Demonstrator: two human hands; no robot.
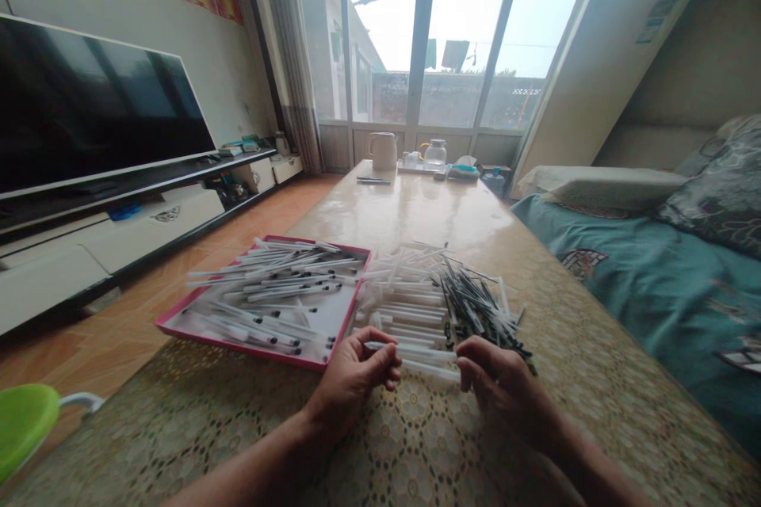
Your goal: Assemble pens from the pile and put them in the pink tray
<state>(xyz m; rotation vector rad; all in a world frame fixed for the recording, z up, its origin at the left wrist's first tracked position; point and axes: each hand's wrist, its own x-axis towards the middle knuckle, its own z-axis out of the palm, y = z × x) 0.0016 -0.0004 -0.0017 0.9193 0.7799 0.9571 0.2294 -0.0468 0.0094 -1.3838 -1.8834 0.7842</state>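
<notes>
A whitish pen barrel (425, 352) spans the gap between my two hands, low over the table's near part. My left hand (365, 368) is closed on its left end, thumb against the forefinger. At the other end, the bent fingers of my right hand (496, 372) pinch it. Just below lies a second clear tube (431, 371), close to the right fingertips; whether they touch it I cannot tell. Beyond my hands are a row of clear pen barrels (413, 313) and a heap of dark, thin refills (476, 297). White pens with black ends (285, 277) fill a pink-rimmed tray (255, 352) on the left.
The long table (416, 428) has a patterned cover. At its far end stand a kettle (384, 150), a glass jug (436, 154) and a few pens (373, 181). A sofa (606, 277) runs along the right, with a green stool (27, 424) at lower left.
</notes>
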